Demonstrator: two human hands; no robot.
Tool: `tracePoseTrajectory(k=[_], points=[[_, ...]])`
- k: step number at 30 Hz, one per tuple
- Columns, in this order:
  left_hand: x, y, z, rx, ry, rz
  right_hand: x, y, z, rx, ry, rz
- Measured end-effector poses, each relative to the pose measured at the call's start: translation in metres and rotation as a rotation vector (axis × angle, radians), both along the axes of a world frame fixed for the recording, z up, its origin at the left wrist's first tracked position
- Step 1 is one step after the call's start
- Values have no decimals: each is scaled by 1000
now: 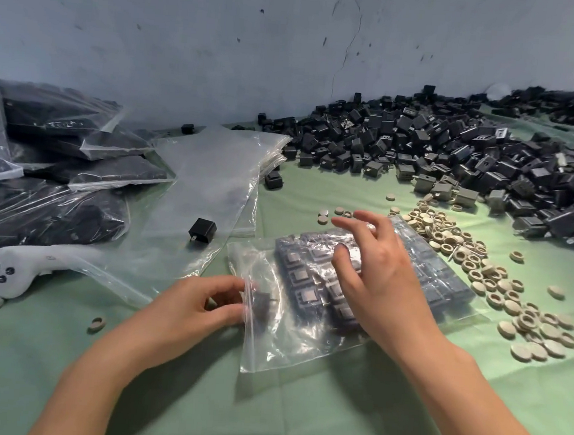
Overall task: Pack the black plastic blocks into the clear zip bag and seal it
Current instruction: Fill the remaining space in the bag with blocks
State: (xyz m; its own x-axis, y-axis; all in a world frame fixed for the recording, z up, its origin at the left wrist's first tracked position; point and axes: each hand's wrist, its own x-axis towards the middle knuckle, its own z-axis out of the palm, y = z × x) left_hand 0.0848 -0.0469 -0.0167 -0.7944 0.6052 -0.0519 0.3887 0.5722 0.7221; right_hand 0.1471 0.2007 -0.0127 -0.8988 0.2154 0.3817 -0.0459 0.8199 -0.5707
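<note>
Packing looks nearly done, judging by the rows of black plastic blocks (308, 282) that fill the clear zip bag (285, 349) lying flat on the surface (263, 407) under and between the hands. The left hand (196, 304) pinches the bag's mouth edge with curled fingers, and a blurred block (261, 305) sits just inside it. The right hand (377, 276) hovers over the packed rows with its fingers spread, holding nothing. The next move likely calls for seating that block, flattening the mouth and pressing the zip shut along its length. The film is crinkled and glossy.
</note>
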Motion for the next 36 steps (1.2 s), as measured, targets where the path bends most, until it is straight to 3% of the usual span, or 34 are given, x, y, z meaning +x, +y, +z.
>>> tracePoseTrajectory(k=[4,9,14,24,36], points=[[3,-1,3,18,-125,-59,1,1,1,-33,8,-31],[7,13,3,134,-101,19,1,1,1,-33,25,-43],[12,21,-5,172,-142,-59,1,2,1,-42,41,-44],[12,22,-2,384,-337,23,0,4,0,-46,45,-37],[21,26,5,151,-329,-119,1,3,-1,-31,32,-40]])
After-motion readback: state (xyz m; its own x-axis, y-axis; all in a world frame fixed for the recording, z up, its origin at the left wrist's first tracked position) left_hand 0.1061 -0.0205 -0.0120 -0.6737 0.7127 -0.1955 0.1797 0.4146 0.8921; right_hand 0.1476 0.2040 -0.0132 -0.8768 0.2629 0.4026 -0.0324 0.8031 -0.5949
